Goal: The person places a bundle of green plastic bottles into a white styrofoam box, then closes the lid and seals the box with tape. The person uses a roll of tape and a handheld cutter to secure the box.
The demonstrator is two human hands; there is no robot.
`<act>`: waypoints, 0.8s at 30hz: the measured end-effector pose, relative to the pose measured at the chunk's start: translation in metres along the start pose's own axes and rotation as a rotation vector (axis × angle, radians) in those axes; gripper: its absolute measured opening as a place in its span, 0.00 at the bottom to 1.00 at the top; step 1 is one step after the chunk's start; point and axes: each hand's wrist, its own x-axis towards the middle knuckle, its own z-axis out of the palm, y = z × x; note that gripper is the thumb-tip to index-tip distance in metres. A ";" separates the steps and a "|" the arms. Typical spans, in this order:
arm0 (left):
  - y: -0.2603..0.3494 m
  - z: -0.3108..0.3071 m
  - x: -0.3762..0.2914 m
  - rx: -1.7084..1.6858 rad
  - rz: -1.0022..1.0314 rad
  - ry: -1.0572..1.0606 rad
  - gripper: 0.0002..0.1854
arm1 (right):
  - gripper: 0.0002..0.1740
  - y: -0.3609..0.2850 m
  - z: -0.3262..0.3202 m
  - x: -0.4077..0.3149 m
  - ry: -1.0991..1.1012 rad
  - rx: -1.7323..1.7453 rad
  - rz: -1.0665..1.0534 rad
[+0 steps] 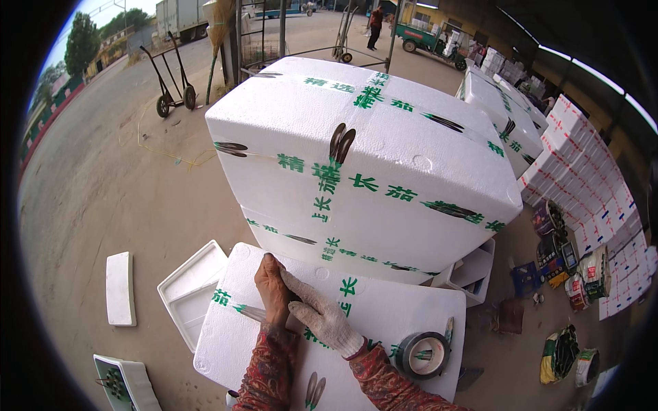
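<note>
My bare left hand [271, 290] is curled above a white foam box lid [247, 334] in front of me. My right hand [326, 313], in a pale knitted glove, meets it from the right, fingertips against the left hand. Whatever may be between the fingers is hidden. Printed tape with green characters and eggplant pictures crosses the lid. On its right side lies a roll of clear printed tape [423, 355], with a slim object [450, 331] beside it, partly hidden. Just beyond, larger taped foam boxes [360, 154] are stacked.
Foam lids [121, 288] and an open box [128, 383] lie on the left floor. Rightward are filled bags [558, 354], a blue crate [525, 280] and stacked white boxes [591, 180]. A hand truck [172, 85], a person [376, 28] and a green cargo tricycle [429, 38] stand farther off.
</note>
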 end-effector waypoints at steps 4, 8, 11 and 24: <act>-0.006 -0.002 0.002 0.010 0.009 0.004 0.28 | 0.31 0.002 0.000 0.001 -0.001 0.010 0.017; -0.005 -0.001 0.001 -0.004 0.008 -0.008 0.28 | 0.31 0.004 -0.001 0.000 -0.005 0.012 0.034; 0.001 0.001 0.001 -0.008 0.015 -0.016 0.28 | 0.31 0.004 -0.002 0.000 -0.009 0.001 0.035; -0.003 0.008 -0.001 0.072 -0.053 -0.096 0.34 | 0.29 -0.011 -0.012 0.009 0.212 0.357 -0.152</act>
